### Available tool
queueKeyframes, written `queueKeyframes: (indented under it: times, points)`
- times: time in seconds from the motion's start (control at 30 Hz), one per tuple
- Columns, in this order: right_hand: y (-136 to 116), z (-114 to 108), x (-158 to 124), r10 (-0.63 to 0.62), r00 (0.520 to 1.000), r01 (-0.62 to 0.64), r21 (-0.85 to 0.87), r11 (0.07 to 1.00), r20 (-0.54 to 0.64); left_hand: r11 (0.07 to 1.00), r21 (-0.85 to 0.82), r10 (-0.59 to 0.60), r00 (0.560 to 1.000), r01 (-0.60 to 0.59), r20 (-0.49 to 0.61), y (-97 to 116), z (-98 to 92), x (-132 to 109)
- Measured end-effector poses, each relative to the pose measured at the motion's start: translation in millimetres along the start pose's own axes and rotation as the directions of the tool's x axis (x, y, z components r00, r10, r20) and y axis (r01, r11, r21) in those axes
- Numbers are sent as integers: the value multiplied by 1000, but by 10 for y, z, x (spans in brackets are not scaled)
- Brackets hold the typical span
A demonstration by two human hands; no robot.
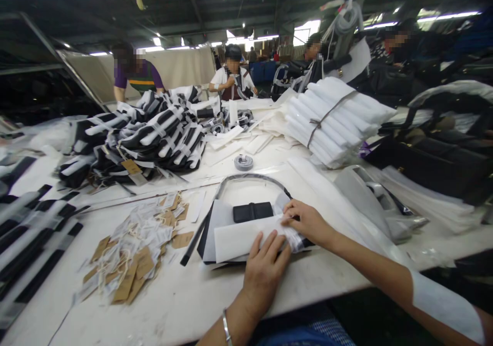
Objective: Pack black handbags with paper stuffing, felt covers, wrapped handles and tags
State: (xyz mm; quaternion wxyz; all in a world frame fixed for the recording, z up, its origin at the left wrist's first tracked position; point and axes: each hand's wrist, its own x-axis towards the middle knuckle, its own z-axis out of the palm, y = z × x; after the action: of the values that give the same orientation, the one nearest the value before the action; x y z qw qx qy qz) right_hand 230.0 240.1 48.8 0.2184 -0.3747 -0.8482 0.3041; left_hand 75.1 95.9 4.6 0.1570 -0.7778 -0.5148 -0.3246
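A black bag (252, 212) with a curved handle lies flat on the white table (185, 305) in front of me. A white sheet (236, 239) covers its near side. My left hand (264, 271) rests flat on the sheet's right end, fingers stretched out and pressing it down. My right hand (306, 223) sits just beyond, its fingers curled on a crinkled clear wrapping (291, 238) at the bag's right edge. A bangle is on my left wrist.
Brown and white hang tags (133, 256) lie heaped at the left. Black and white striped bags (142, 138) are piled behind. A tied bundle of white sheets (333, 120) stands at the right, a tape roll (243, 161) mid-table. Several people work at the far side.
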Motion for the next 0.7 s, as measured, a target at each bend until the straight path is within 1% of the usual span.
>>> queueKeyframes:
  times: [0.17, 0.23, 0.47, 0.6, 0.7]
  points:
    - [-6, 18, 8, 80, 997, -80, 15, 997, -3, 998, -42, -45, 998, 43, -43, -7, 45, 15]
    - [-9, 29, 23, 103, 995, -103, 7, 995, -15, 997, -49, -64, 997, 61, -42, -4, 47, 30]
    - [27, 63, 116, 191, 981, -193, -38, 981, -43, 997, 20, -71, 997, 71, 10, 10, -11, 71]
    - [28, 57, 187, 197, 979, -201, -64, 977, -60, 998, 55, -32, 997, 29, 65, -10, 0, 61]
    - [40, 74, 255, 180, 981, -186, -85, 979, -76, 997, 64, -47, 993, 41, 104, -18, 15, 71]
